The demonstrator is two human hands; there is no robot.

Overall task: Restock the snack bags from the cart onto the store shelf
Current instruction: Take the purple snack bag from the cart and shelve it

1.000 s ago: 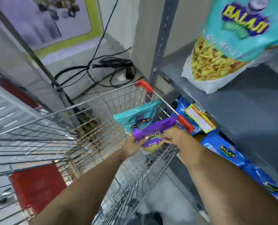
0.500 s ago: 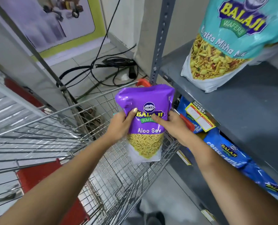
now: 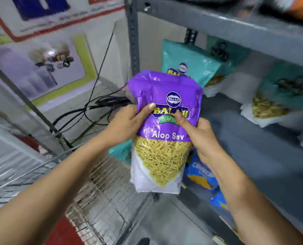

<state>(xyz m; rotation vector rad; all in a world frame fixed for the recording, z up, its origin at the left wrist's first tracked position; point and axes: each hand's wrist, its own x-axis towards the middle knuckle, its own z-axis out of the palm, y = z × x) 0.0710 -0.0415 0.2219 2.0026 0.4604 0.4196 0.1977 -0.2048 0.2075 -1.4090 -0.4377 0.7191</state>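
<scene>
While upright, purple snack bag (image 3: pixel 165 121) sits gripped between left hand (image 3: pixel 126 124) and right hand (image 3: pixel 200 137).

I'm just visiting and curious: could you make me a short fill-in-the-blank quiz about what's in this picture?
1. The bag held up is coloured ____.
2. It is held by ____ hands, the left hand and right hand.
3. Printed on it are the words "Aloo ____".
4. The bags on the shelf behind are ____.

Missing: purple; two; Sev; teal

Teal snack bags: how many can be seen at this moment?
3, perhaps more hidden. One teal bag stands at the shelf's left end behind the purple bag, one teal bag stands farther right, and a teal corner shows in the cart.
</scene>
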